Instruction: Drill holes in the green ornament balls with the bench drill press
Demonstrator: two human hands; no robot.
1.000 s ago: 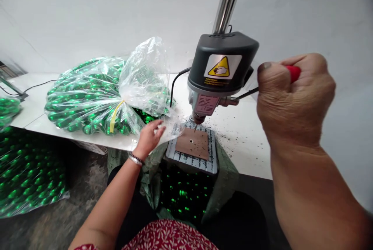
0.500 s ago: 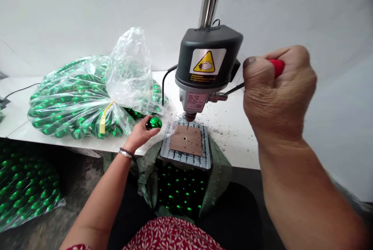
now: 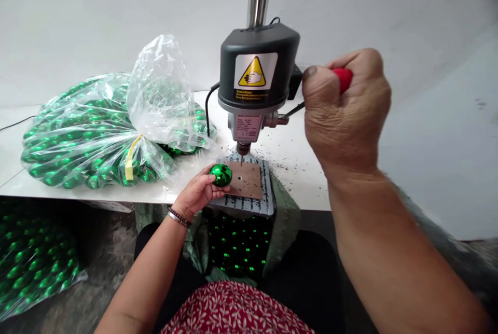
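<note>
My left hand holds a shiny green ball by its lower left side, over the left edge of the slotted metal base. A brown board with a small hole lies on that base. Above the board hangs the thin bit of a dark drill press, which carries a yellow warning label. At the right, my right hand is wrapped round the red knob of the press lever.
A clear bag of green balls, tied with yellow, lies on the white table at the left. Another bag is on the floor. Below the base, a green sack holds many balls. Dark shavings surround the base.
My left hand has brought the green ball away from the bag to the board's left edge. The view has shifted, and my right hand still grips the red knob.
</note>
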